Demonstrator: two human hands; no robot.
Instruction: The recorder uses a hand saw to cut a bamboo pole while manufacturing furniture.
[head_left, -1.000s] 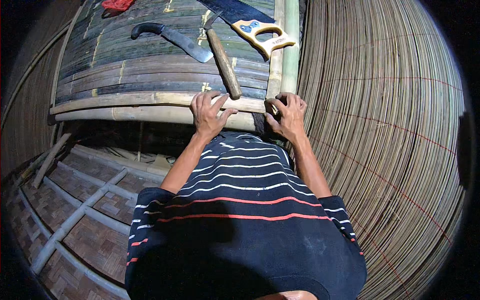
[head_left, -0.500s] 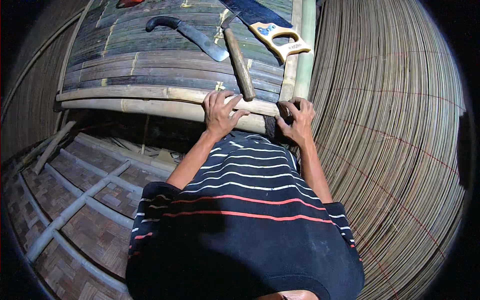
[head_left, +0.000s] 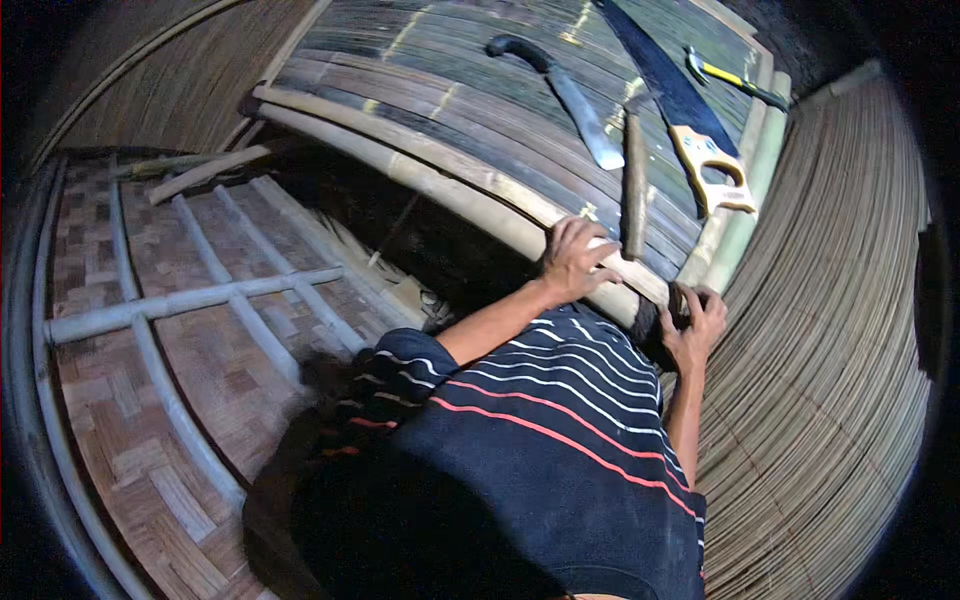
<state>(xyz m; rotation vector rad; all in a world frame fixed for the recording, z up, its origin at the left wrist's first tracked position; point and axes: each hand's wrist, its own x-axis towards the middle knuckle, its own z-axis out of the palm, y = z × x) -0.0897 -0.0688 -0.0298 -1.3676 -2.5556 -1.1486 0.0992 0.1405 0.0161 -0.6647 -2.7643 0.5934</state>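
Along the near edge of a slatted bamboo platform (head_left: 470, 125), a pale split bamboo strip (head_left: 640, 276) lies against a round bamboo pole (head_left: 480, 203). My left hand (head_left: 578, 262) is closed over this strip, fingers on top and thumb on the near side. At the corner, my right hand (head_left: 695, 325) has its fingers curled beside the strip's end, next to a dark fibre binding (head_left: 645, 318). What those fingers pinch is hidden. A wooden-handled tool (head_left: 635, 190) lies just beyond my left hand, its metal end pointing away.
On the platform lie a black-handled machete (head_left: 575, 105), a handsaw (head_left: 695, 130) and a yellow-and-black hammer (head_left: 735, 78). A wall of thin bound sticks (head_left: 810, 330) rises at the right. Lower left is a woven panel (head_left: 130, 410) with bamboo bars (head_left: 190, 305).
The view has swung, so the platform and both hands appear farther right and tilted. The hammer has come into view. My hands keep the same places on the edge and corner.
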